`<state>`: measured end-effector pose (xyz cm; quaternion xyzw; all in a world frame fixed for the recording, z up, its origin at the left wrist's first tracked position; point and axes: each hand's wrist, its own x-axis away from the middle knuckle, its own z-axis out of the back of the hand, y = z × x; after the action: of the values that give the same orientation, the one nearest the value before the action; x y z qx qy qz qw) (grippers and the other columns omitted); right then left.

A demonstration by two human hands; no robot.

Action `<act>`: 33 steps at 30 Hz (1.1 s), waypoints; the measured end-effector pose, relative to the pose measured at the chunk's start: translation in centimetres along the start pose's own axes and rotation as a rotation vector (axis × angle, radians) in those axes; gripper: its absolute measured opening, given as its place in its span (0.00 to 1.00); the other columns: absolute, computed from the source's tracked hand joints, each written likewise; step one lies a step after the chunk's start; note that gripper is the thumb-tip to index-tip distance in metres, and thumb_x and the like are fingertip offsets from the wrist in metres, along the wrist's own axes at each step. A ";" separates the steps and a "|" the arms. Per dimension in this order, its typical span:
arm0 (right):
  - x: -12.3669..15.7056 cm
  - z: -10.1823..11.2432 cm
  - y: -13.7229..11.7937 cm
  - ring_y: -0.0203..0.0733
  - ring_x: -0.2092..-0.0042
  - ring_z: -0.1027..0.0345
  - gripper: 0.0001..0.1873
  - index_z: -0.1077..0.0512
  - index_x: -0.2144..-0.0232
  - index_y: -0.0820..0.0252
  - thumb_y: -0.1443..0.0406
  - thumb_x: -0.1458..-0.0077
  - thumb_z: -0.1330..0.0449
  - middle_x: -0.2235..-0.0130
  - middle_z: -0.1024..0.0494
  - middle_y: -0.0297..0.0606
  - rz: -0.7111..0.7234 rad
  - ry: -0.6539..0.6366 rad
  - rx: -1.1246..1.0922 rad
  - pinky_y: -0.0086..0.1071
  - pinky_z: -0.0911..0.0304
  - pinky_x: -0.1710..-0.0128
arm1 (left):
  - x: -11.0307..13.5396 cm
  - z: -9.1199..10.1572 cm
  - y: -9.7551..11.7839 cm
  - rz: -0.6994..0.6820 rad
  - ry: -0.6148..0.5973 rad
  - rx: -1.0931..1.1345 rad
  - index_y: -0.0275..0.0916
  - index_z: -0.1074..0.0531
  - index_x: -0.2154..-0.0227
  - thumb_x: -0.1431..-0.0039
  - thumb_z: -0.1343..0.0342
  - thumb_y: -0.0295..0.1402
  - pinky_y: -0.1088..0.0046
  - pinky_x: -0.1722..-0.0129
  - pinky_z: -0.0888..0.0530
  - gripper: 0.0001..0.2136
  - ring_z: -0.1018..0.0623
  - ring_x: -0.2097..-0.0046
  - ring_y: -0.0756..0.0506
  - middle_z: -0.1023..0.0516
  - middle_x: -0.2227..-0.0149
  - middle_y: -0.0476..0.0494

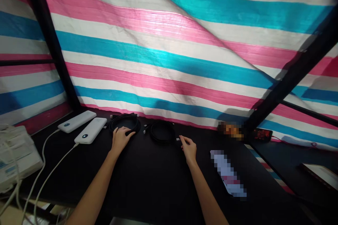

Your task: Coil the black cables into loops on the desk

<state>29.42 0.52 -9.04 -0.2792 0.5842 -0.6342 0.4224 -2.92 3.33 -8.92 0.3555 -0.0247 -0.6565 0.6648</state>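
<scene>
Two coils of black cable lie on a black table [148, 179] near the striped tarp wall. My left hand [120, 139] rests on the near edge of the left coil [124, 123], fingers spread and flat. My right hand [188, 147] sits just right of the right coil [162, 132], its fingers pinched around a small white cable plug [178, 139]. Several small white connector ends lie between the two coils.
Two white power banks [76, 121] [90, 130] lie at the left with white cables running off the table's front. White boxes [16, 154] sit at far left. A black post [287, 77] slants at the right. A phone [262, 134] lies behind it.
</scene>
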 end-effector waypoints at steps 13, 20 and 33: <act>-0.3 0.1 0.0 0.34 0.80 0.36 0.21 0.21 0.70 0.63 0.52 0.60 0.36 0.63 0.21 0.44 -0.010 0.064 -0.106 0.29 0.41 0.82 | -0.6 0.1 0.8 -0.014 0.227 0.077 0.40 0.25 0.64 0.40 0.55 0.37 0.66 0.56 0.34 0.13 0.23 0.61 0.41 0.20 0.66 0.42; -0.2 0.2 -0.4 0.36 0.81 0.36 0.18 0.21 0.74 0.60 0.52 0.62 0.36 0.73 0.22 0.39 -0.008 0.078 -0.139 0.29 0.43 0.82 | -1.7 1.3 1.6 0.101 0.532 0.202 0.37 0.28 0.61 0.38 0.59 0.39 0.67 0.57 0.32 0.16 0.24 0.59 0.42 0.21 0.62 0.39; 0.6 -0.1 -1.8 0.30 0.81 0.41 0.21 0.22 0.69 0.63 0.51 0.59 0.37 0.63 0.22 0.43 0.008 0.022 -0.226 0.26 0.47 0.84 | 2.2 9.9 13.4 0.081 0.853 0.767 0.36 0.34 0.62 0.38 0.56 0.41 0.79 0.84 0.38 0.13 0.30 0.82 0.52 0.30 0.77 0.52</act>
<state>28.66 0.00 -7.34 -0.3159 0.6575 -0.5658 0.3844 3.93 -4.50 4.28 0.8034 -0.0043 -0.3733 0.4640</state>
